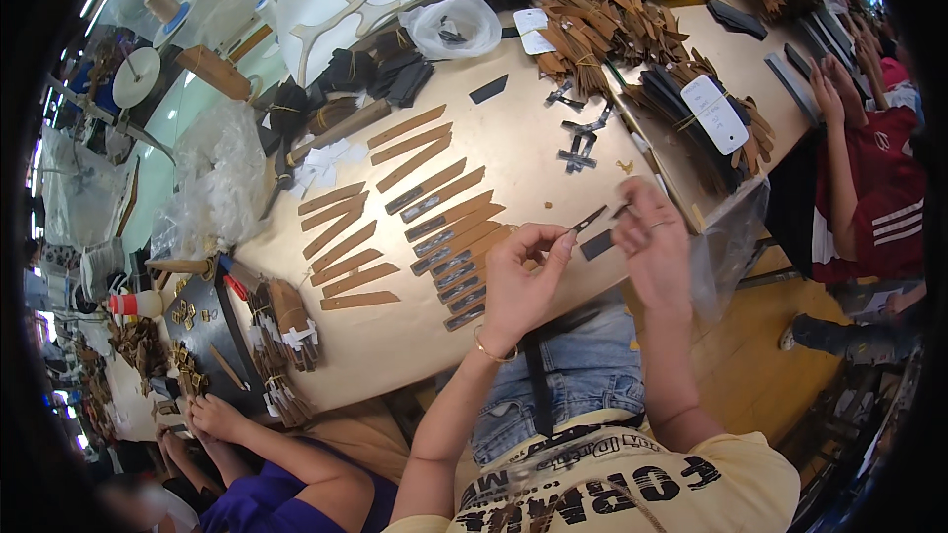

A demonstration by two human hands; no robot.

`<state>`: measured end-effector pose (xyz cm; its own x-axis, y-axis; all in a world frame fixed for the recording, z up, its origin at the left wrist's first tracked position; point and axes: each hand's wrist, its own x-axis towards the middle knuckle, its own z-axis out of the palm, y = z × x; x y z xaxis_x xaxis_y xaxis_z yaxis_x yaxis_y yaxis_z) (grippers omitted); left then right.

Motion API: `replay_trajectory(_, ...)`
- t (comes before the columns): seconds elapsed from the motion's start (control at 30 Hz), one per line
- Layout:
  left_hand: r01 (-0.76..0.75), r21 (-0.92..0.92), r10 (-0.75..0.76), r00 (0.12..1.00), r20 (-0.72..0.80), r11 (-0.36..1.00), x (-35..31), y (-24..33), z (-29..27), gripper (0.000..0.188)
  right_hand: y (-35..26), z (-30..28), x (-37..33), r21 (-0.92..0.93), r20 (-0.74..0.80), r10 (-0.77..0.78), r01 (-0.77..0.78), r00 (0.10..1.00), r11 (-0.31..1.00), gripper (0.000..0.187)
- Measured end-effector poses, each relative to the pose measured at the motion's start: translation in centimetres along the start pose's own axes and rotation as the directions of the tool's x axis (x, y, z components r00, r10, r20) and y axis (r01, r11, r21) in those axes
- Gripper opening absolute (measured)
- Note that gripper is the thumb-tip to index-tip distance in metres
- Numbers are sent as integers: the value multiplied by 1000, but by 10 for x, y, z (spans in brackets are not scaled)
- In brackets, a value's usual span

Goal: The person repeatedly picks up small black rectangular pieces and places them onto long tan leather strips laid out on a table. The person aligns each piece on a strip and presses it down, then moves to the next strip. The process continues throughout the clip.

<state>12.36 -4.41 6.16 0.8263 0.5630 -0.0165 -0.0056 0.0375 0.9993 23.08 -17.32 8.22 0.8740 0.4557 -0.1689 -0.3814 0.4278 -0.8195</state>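
Note:
My left hand (528, 271) pinches a small, narrow black strip (591, 221) between thumb and fingertips, above the table's near edge. Just to its right, my right hand (652, 237) is raised with the fingers drawn together on a tiny dark piece (621, 210), whose kind is too small to tell. A dark rectangular piece (596, 245) lies under and between the hands. Left of my left hand, brown leather strips (469, 210) with one slanted end lie in a row; several carry shiny dark grey patches. Beyond my hands are black strips (578, 153) in a small tangle.
Plain leather strips (360, 266) lie farther left. Bundled brown pieces (617, 30) and a tagged black bundle (691, 118) stand at the back right. A clear plastic bag (726, 232) hangs at the table edge. Co-workers' hands (217, 419) are at left, others (839, 89) at right.

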Motion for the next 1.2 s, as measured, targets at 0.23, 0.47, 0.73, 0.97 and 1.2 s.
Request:
replay_trajectory(0.23, 114, 214, -116, 993, -2, 970, 35, -7, 6, 24, -37, -111, -2, 23, -270, -189, 203, 944, 979, 23)
replay_trajectory(0.47, -289, 862, 416, 904, 102, 417, 56, -9, 23, 32, -36, -126, -11, -8, -294, -123, 126, 948, 992, 21)
replay_trajectory(0.73, -82, 219, 44, 984, 172, 972, 29, 18, 69, 19, -13, -57, 3, -114, -189, -207, 188, 960, 976, 16)
replay_trajectory(0.97, -27, 214, -48, 940, 338, 977, 25, 12, 93, 18, -12, -74, -6, -144, -265, -264, 233, 927, 962, 10)
replay_trajectory(1.2, 106, 261, -188, 931, 312, 960, 18, 18, 59, 15, -26, -239, 5, -418, -621, -477, 251, 622, 873, 16)
